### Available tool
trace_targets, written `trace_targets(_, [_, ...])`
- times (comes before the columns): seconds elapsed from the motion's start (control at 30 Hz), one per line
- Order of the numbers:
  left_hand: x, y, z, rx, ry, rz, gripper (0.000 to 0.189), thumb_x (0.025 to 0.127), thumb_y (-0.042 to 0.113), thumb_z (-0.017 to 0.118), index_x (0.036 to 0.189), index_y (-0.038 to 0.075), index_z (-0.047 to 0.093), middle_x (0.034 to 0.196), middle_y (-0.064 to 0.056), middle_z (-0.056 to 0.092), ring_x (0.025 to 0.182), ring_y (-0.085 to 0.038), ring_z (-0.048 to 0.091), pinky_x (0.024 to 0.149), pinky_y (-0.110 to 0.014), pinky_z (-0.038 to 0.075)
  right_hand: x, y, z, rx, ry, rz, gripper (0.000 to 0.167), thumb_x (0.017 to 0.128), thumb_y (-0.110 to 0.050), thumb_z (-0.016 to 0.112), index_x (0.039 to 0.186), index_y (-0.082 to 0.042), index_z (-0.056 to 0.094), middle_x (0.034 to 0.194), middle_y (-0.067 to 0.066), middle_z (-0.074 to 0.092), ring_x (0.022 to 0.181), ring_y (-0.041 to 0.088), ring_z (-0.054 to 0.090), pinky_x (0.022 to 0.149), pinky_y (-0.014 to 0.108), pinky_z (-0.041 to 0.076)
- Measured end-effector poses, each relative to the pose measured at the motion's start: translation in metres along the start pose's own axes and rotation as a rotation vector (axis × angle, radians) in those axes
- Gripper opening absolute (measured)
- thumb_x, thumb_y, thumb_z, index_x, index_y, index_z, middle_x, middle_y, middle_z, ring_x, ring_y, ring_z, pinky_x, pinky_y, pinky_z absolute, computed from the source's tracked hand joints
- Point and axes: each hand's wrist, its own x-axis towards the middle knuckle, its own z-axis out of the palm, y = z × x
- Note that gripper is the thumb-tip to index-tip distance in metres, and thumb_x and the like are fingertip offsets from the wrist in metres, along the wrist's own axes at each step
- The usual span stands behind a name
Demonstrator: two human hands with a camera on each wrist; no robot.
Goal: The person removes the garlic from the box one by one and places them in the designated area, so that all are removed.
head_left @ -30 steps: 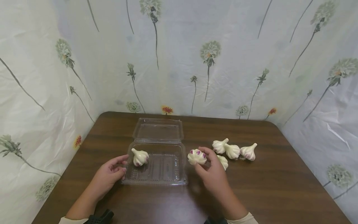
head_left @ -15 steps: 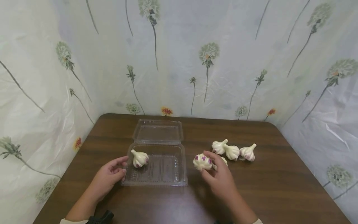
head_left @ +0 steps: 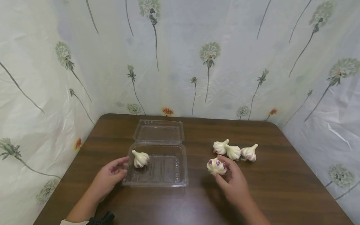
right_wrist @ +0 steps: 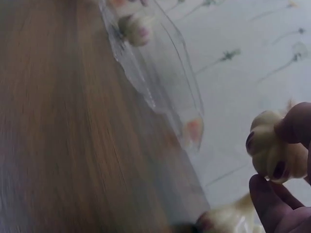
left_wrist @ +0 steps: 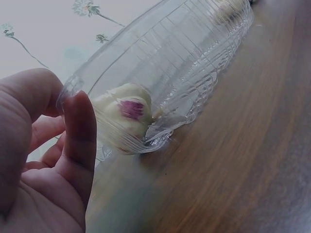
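My left hand (head_left: 110,174) pinches the left rim of a clear plastic clamshell container (head_left: 168,184) between thumb and fingers, as the left wrist view shows. Inside the container, at its left, lies one garlic bulb (head_left: 140,159). To the right of the container, my right hand (head_left: 234,181) grips another garlic bulb (head_left: 216,166) by thumb and fingertips, its purple-marked side facing the container. The right wrist view shows this held bulb (right_wrist: 272,148) above a further garlic bulb (right_wrist: 233,218), partly cut off by the frame.
The container's lid (head_left: 158,131) lies folded back behind its base. Behind my right hand is a group of three garlic bulbs (head_left: 234,153) on the dark wooden table (head_left: 174,206). Sheeting printed with flowers (head_left: 174,62) encloses the back and sides.
My right hand has moved right, away from the container, carrying the garlic bulb. A loose bulb seen beside that hand earlier is now hidden in the head view. My left hand has stayed put.
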Motion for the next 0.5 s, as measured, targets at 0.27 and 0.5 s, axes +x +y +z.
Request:
trace_targets(0.27, [-0.003,-0.003,-0.002,-0.002,0.002,0.008,0.051,0.100,0.002,0.065,0.149,-0.003,0.051,0.129,-0.025,0.052,0.081,-0.010,0.062,0.072,-0.024,0.059,-0.002,0.000,-0.014,-0.063,0.043,0.047,0.061,0.090,0.013,0.071,0.145,-0.006,0.053,0.145,0.013,0.053,0.120,0.001,0.055,0.092,0.018,0.058])
trace_targets(0.5, [-0.001,-0.003,-0.001,0.014,-0.002,0.007,0.051,0.100,0.004,0.065,0.149,0.000,0.051,0.130,-0.025,0.053,0.082,-0.012,0.063,0.073,-0.025,0.059,-0.003,0.001,-0.026,-0.037,0.089,0.141,0.059,0.094,0.009,0.069,0.147,-0.009,0.052,0.143,0.004,0.051,0.118,0.001,0.056,0.089,0.015,0.057])
